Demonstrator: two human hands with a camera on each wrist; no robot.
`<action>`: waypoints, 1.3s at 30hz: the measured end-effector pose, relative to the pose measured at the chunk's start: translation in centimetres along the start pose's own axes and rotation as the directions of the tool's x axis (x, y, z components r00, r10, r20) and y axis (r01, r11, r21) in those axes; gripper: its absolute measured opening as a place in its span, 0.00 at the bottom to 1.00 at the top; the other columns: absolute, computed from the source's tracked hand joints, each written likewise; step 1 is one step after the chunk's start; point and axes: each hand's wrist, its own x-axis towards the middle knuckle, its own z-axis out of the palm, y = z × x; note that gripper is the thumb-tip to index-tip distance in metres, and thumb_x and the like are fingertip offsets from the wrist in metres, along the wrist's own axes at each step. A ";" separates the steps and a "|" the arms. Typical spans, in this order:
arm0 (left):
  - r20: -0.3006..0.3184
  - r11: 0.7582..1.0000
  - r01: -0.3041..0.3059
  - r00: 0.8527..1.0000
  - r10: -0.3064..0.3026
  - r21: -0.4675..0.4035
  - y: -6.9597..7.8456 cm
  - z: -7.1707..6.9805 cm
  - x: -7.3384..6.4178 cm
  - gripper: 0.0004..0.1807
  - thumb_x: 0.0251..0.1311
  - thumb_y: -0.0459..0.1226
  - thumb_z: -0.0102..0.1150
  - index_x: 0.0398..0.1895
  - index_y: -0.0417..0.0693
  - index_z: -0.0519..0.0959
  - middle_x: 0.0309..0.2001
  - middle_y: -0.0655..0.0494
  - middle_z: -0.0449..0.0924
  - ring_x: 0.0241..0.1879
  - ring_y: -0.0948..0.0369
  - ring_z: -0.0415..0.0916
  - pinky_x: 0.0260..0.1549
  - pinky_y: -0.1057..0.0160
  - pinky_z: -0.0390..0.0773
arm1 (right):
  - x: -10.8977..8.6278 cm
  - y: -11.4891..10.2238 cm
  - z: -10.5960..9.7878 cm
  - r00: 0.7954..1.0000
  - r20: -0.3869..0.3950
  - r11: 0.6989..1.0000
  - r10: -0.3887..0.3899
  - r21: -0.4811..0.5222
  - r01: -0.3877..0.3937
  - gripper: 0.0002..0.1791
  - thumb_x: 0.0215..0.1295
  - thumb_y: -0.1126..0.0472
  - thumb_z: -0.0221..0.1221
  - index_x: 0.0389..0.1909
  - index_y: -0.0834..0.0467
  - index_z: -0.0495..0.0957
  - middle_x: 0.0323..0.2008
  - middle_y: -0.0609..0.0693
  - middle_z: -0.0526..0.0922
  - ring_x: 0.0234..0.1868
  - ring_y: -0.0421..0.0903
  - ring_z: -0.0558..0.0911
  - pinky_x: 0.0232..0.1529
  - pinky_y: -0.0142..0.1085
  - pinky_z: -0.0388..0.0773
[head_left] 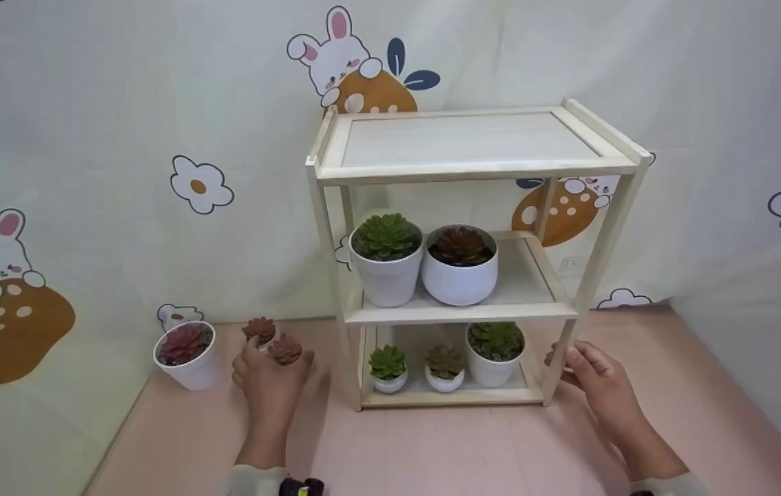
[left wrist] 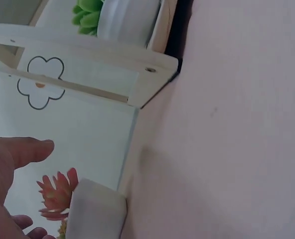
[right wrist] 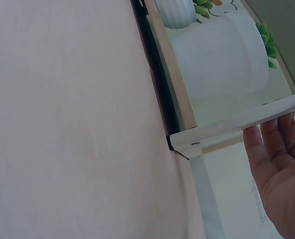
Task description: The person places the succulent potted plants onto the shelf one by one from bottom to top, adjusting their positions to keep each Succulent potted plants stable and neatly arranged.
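My left hand (head_left: 272, 375) reaches over two small red succulents (head_left: 285, 349) in white pots on the table, left of the shelf. In the left wrist view, its thumb (left wrist: 33, 151) stands out straight, apart from the nearer small pot (left wrist: 97, 211). My right hand (head_left: 600, 386) holds the right front leg of the wooden shelf (head_left: 559, 362) low down. Its fingers pass behind the leg, with fingertips showing on the inner side. In the right wrist view, the fingers (right wrist: 259, 154) meet the leg's edge.
A larger red succulent in a white pot (head_left: 192, 358) stands at far left. The middle tier holds a green succulent (head_left: 387, 275) and a dark red one (head_left: 461, 279). Below are two small potted succulents (head_left: 388, 379) and a larger green one (head_left: 494, 365). A printed curtain (head_left: 246, 103) hangs behind.
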 end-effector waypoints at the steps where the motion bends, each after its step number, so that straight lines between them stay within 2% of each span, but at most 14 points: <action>1: 0.003 1.000 0.000 1.000 0.000 0.009 -0.2 0.0 0.1 0.53 0.53 0.43 0.75 0.76 0.31 0.56 0.72 0.26 0.53 0.73 0.35 0.48 0.68 0.36 0.58 | 0.0 0.0 0.0 1.000 -0.003 1.000 -0.009 0.007 0.009 0.20 0.83 0.60 0.49 0.54 0.74 0.77 0.41 0.50 0.89 0.47 0.39 0.87 0.50 0.32 0.86; 6: 0.050 1.000 0.016 0.999 -0.017 0.019 -1.0 0.0 0.2 0.53 0.53 0.42 0.74 0.75 0.30 0.55 0.70 0.25 0.55 0.71 0.34 0.50 0.67 0.36 0.58 | 0.0 0.2 0.1 1.000 -0.007 0.999 -0.030 0.024 0.030 0.18 0.82 0.62 0.50 0.53 0.75 0.78 0.41 0.51 0.89 0.46 0.39 0.87 0.48 0.32 0.86; 10: 0.098 1.000 0.026 0.995 -0.027 0.015 -1.6 0.1 0.3 0.51 0.56 0.43 0.73 0.74 0.27 0.55 0.68 0.26 0.58 0.70 0.35 0.52 0.66 0.36 0.57 | 0.0 0.1 0.1 1.000 -0.008 1.000 -0.009 0.014 0.009 0.18 0.83 0.60 0.50 0.54 0.72 0.79 0.41 0.50 0.89 0.46 0.39 0.87 0.50 0.32 0.86; 14: 0.118 0.999 0.047 0.992 -0.048 0.008 -2.1 0.1 0.4 0.53 0.57 0.44 0.72 0.75 0.25 0.52 0.67 0.25 0.58 0.69 0.33 0.54 0.66 0.34 0.59 | 0.0 0.0 0.0 1.000 -0.001 1.000 0.012 0.001 -0.012 0.20 0.83 0.56 0.50 0.56 0.70 0.79 0.42 0.49 0.88 0.47 0.40 0.87 0.52 0.33 0.86; 18: 0.123 0.998 0.069 0.990 -0.067 -0.005 -2.3 0.1 0.4 0.53 0.57 0.42 0.73 0.75 0.26 0.52 0.67 0.25 0.58 0.68 0.33 0.55 0.66 0.33 0.59 | 0.0 -0.1 -0.1 1.000 0.009 1.000 0.012 -0.011 -0.011 0.21 0.83 0.55 0.50 0.56 0.70 0.79 0.44 0.51 0.88 0.49 0.40 0.87 0.52 0.33 0.86; 24: 0.118 0.999 0.053 0.992 -0.052 -0.006 -2.5 0.1 0.6 0.49 0.57 0.41 0.73 0.74 0.28 0.56 0.65 0.27 0.63 0.68 0.33 0.59 0.68 0.32 0.59 | 0.0 -0.2 -0.2 1.000 0.014 1.000 0.013 -0.018 -0.013 0.22 0.83 0.54 0.50 0.56 0.69 0.79 0.46 0.54 0.87 0.50 0.40 0.87 0.53 0.34 0.86; 30: 0.097 0.999 0.027 0.995 -0.023 -0.042 -2.8 0.2 0.8 0.45 0.58 0.39 0.71 0.70 0.24 0.59 0.62 0.25 0.66 0.65 0.33 0.65 0.65 0.33 0.67 | 0.0 -0.2 -0.2 1.000 0.020 0.999 0.023 -0.030 -0.023 0.21 0.83 0.54 0.49 0.57 0.68 0.78 0.44 0.49 0.87 0.50 0.38 0.86 0.53 0.32 0.85; 34: 0.084 0.998 0.004 0.996 0.002 -0.068 -3.0 0.2 0.8 0.41 0.58 0.37 0.71 0.69 0.25 0.62 0.60 0.27 0.70 0.64 0.34 0.70 0.64 0.35 0.70 | 0.0 -0.1 -0.2 1.000 0.019 0.999 0.024 -0.036 -0.023 0.21 0.84 0.55 0.49 0.57 0.68 0.78 0.43 0.48 0.87 0.50 0.38 0.85 0.53 0.32 0.85; 39: 0.085 0.997 0.016 0.996 -0.009 -0.078 -3.0 0.3 0.8 0.41 0.59 0.37 0.70 0.69 0.26 0.62 0.61 0.27 0.69 0.64 0.35 0.68 0.64 0.36 0.69 | 0.0 -0.1 -0.2 1.000 0.016 0.999 0.026 -0.033 -0.025 0.20 0.83 0.55 0.49 0.57 0.68 0.78 0.43 0.48 0.87 0.50 0.37 0.85 0.53 0.32 0.85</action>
